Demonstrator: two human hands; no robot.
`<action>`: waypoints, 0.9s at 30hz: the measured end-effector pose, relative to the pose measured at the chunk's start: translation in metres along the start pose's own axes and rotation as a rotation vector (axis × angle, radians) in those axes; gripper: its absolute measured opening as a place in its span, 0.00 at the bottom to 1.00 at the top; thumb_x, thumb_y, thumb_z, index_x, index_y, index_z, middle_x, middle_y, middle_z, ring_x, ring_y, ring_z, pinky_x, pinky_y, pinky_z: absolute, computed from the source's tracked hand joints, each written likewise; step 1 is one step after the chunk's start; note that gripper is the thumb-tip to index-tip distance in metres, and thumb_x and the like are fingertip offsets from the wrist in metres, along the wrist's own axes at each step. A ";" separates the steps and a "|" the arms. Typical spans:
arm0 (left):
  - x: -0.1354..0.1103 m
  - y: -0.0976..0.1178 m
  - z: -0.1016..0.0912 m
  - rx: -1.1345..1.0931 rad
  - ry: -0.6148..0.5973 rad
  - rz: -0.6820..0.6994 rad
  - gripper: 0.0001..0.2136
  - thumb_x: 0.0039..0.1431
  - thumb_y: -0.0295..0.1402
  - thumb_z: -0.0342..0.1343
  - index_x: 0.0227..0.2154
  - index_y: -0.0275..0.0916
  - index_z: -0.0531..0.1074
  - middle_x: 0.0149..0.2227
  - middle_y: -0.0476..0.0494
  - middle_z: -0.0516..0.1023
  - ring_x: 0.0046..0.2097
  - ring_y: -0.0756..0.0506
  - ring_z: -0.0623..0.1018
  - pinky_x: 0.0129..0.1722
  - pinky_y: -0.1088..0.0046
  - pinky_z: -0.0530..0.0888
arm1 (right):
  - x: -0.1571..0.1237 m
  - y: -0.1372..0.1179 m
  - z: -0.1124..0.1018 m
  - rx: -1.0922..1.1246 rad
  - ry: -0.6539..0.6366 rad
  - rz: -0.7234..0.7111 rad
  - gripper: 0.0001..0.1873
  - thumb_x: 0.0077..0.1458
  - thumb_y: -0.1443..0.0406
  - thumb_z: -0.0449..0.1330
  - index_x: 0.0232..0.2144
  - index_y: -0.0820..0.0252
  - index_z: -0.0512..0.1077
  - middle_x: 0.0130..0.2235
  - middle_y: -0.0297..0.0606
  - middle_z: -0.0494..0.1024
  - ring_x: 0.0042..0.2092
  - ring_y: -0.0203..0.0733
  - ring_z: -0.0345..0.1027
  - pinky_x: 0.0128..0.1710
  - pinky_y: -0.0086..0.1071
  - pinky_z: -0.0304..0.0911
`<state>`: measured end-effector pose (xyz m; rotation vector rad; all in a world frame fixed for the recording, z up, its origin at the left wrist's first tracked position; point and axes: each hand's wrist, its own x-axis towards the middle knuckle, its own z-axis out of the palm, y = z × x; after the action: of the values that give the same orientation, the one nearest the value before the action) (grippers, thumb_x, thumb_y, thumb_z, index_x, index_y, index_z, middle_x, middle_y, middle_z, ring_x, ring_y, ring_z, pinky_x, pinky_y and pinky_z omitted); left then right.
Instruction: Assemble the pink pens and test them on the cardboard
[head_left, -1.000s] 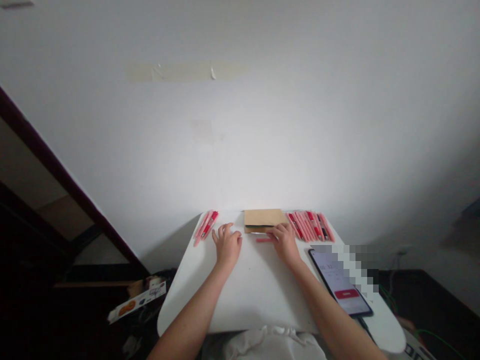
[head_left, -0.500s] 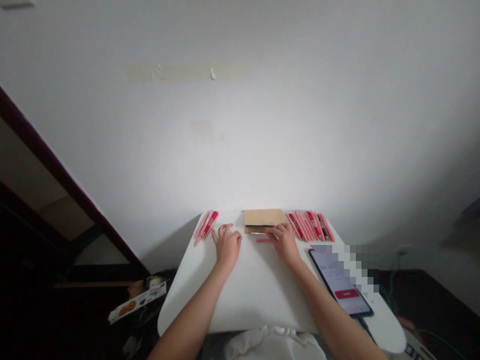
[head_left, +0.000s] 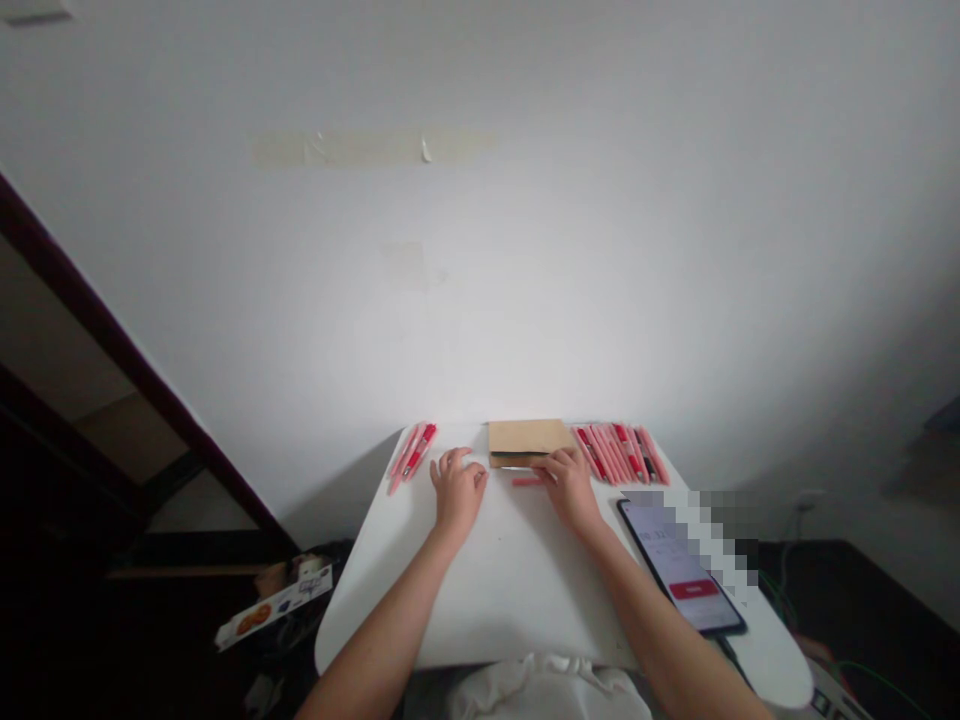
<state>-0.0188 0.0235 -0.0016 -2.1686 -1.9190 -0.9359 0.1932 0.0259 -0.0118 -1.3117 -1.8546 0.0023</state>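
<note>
My left hand (head_left: 457,487) lies flat on the white table (head_left: 510,590), fingers apart, holding nothing. My right hand (head_left: 570,482) rests at the near edge of a brown cardboard box (head_left: 527,437); its fingers curl down by the box and by a single pink pen (head_left: 527,481) lying between my hands. A row of several pink and red pens (head_left: 619,452) lies right of the box. A few more pens (head_left: 412,451) lie left of my left hand.
A phone (head_left: 679,566) with a lit screen lies on the table's right side, a cable at its lower end. A white wall stands right behind the table. A printed carton (head_left: 271,604) lies on the dark floor to the left. White cloth (head_left: 540,690) sits at the near edge.
My left hand has shifted slightly to the right, toward the box. The right hand and the pens have stayed where they were.
</note>
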 end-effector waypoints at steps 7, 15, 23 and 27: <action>0.000 -0.004 0.009 -0.160 0.046 0.022 0.03 0.54 0.29 0.62 0.29 0.44 0.79 0.52 0.43 0.74 0.57 0.38 0.68 0.60 0.49 0.61 | 0.000 0.000 0.000 0.013 0.000 0.005 0.09 0.60 0.66 0.60 0.33 0.52 0.80 0.34 0.39 0.78 0.44 0.48 0.62 0.46 0.39 0.56; -0.001 -0.002 0.006 -0.181 0.060 0.054 0.03 0.55 0.30 0.61 0.29 0.44 0.79 0.52 0.42 0.74 0.58 0.38 0.68 0.61 0.48 0.61 | 0.001 -0.004 -0.003 0.025 -0.011 0.001 0.09 0.61 0.66 0.59 0.34 0.52 0.80 0.35 0.40 0.78 0.44 0.48 0.61 0.45 0.39 0.55; 0.000 0.001 0.002 -0.190 0.049 0.052 0.03 0.55 0.29 0.61 0.30 0.44 0.79 0.51 0.42 0.74 0.58 0.39 0.69 0.61 0.48 0.60 | 0.000 -0.003 -0.002 0.014 -0.009 0.014 0.09 0.61 0.65 0.59 0.34 0.52 0.80 0.35 0.40 0.78 0.44 0.48 0.61 0.46 0.40 0.55; 0.000 0.002 0.001 -0.204 0.050 0.055 0.03 0.55 0.29 0.61 0.30 0.44 0.79 0.51 0.43 0.74 0.58 0.39 0.69 0.61 0.47 0.60 | 0.000 -0.004 -0.002 0.018 -0.015 0.010 0.08 0.60 0.65 0.59 0.34 0.52 0.80 0.35 0.39 0.78 0.45 0.48 0.61 0.47 0.40 0.55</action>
<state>-0.0162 0.0235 -0.0017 -2.2685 -1.8030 -1.2116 0.1912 0.0237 -0.0089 -1.3116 -1.8567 0.0340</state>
